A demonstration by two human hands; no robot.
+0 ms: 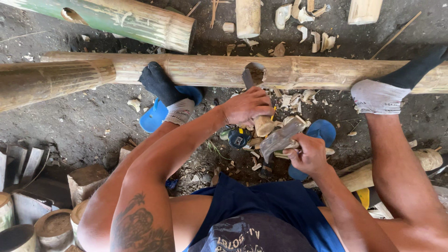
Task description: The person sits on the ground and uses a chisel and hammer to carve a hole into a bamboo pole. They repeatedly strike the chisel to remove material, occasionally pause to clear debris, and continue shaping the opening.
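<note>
Bamboo offcuts and short cut rounds [56,226] sit nearest, at the person's left knee, on the dirt floor [84,121]. Closer to the long pole, the right hand [308,154] is closed around a blunt, grey-headed mallet [280,137], raised just behind the chisel. The left hand [247,106] is wrapped round the chisel's [254,100] wooden handle, its blade set into the hole [255,72] in the bamboo pole [289,71]. That pole lies across the floor, pinned under both socked feet, one on each side of the hole. Pale chips [294,99] are heaped just below the hole, beside a tape measure [239,137]. The step in hand looks like chopping out the hole; the next strike seems to call for a square hit on the handle end with the blade held steady. Beyond the pole lie a green bamboo length [121,18] and more shavings.
</note>
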